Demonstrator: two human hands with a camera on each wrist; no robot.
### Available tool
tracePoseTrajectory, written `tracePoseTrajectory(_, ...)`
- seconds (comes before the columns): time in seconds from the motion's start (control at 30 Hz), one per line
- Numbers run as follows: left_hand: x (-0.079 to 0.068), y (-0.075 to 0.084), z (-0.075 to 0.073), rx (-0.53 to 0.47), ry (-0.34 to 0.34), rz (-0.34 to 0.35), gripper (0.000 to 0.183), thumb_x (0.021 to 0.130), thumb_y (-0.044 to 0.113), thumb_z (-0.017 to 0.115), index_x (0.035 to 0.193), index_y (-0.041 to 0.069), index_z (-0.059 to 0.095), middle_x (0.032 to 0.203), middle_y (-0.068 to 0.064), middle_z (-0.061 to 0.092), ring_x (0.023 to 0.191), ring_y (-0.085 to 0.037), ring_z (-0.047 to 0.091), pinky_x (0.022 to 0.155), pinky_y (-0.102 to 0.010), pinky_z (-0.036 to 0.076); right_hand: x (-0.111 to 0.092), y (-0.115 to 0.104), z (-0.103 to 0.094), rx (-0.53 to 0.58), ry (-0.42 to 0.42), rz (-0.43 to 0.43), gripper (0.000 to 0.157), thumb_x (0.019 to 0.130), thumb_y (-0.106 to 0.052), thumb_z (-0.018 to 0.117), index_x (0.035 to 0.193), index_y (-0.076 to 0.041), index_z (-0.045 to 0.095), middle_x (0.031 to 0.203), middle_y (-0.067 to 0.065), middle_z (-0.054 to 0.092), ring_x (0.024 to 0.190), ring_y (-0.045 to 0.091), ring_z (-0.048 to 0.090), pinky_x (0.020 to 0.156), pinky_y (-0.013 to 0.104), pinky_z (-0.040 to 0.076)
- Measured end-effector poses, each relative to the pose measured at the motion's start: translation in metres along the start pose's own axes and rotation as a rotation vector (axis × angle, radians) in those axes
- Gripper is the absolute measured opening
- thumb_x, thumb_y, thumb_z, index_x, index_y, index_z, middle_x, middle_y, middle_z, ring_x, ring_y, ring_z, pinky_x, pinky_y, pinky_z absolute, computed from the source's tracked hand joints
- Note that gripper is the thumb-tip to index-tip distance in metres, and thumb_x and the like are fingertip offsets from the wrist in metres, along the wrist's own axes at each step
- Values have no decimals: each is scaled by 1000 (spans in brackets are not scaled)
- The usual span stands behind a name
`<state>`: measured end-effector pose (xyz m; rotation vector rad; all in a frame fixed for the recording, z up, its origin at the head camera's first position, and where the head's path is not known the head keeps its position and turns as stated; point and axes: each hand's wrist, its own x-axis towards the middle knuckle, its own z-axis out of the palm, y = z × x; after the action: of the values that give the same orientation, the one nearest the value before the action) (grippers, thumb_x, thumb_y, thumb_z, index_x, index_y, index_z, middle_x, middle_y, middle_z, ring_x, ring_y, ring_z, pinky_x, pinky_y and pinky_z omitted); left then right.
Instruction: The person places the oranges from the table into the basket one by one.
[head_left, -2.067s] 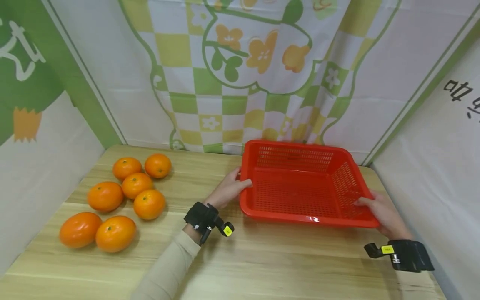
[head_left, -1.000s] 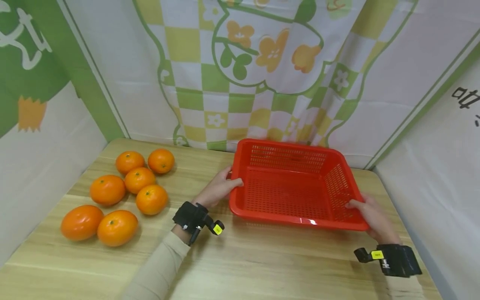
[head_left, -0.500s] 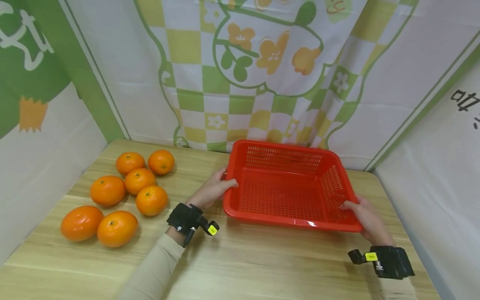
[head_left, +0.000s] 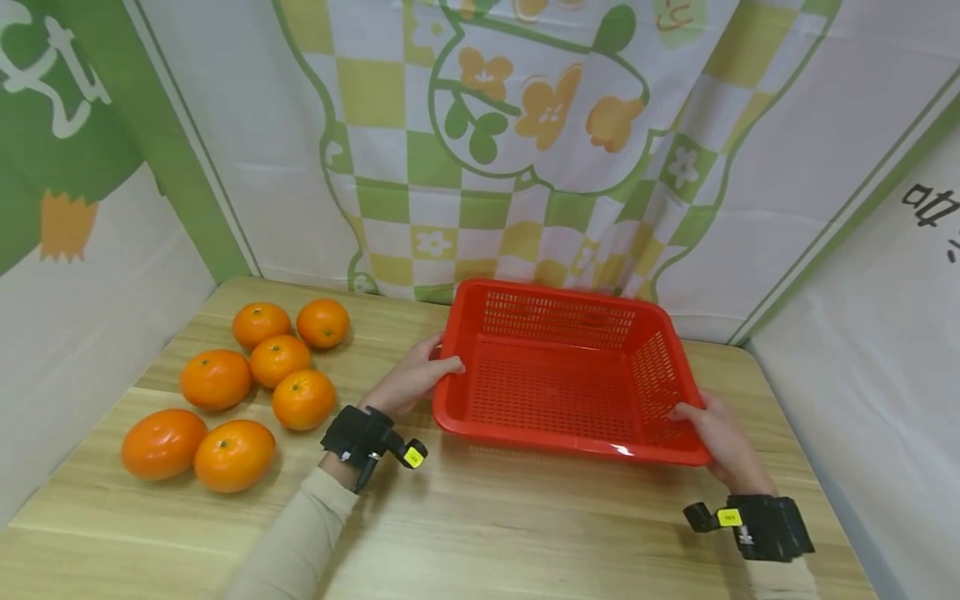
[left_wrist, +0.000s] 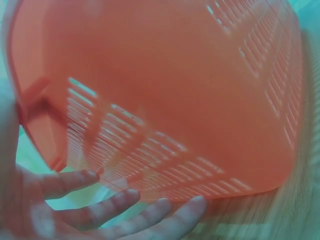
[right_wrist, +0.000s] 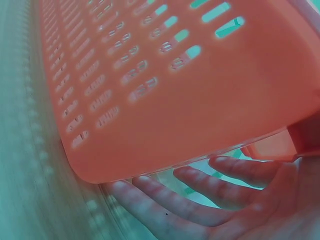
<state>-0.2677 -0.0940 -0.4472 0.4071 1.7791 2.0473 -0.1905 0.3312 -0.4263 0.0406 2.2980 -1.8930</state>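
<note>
A pale wooden desk fills the lower view, with beige sleeves and black wrist straps coming over it from the near side. The left hand grips the left rim of a red basket, thumb over the top, fingers spread along the outer wall; the right hand pinches the right rim the same way. The basket lies right of centre, its far rim by the desk's back edge; whether its base rests wholly on the wood cannot be told. Seven oranges cluster along the desk's left edge, up to the back left corner. Behind the back edge hangs a checked, flowered cloth, between white walls
</note>
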Motion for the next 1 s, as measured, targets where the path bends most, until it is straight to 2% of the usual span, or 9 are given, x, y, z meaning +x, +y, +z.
tracePoseTrajectory(0.23,-3,2,-6,-7,-5,-11,55,91,3,51,141,2,28,125,-37,45,99,-50,55,67,-48,56,1,0,7,7,17,0,36,93,3,43,126,13,34,101,17,61,83,29,65,64,35,58)
tracePoseTrajectory(0.37,-4,3,-12,10,13,-22,58,89,4,53,141,2,29,126,-36,45,99,-49,55,69,-51,55,3,-1,12,-10,24,5,37,92,2,44,127,11,35,103,21,60,84,32,65,64,35,58)
tracePoseTrajectory(0.57,-6,5,-19,4,5,-32,59,90,2,52,142,0,25,128,-37,42,101,-50,53,72,-51,55,5,-3,19,-43,18,4,39,91,1,44,128,11,36,111,30,53,88,34,63,66,35,58)
tracePoseTrajectory(1.0,-11,5,-32,-20,9,-21,64,87,2,55,143,-1,23,127,-40,41,101,-51,53,72,-48,55,10,-6,32,-35,12,26,41,92,-1,45,131,7,36,116,32,51,92,37,62,69,37,58)
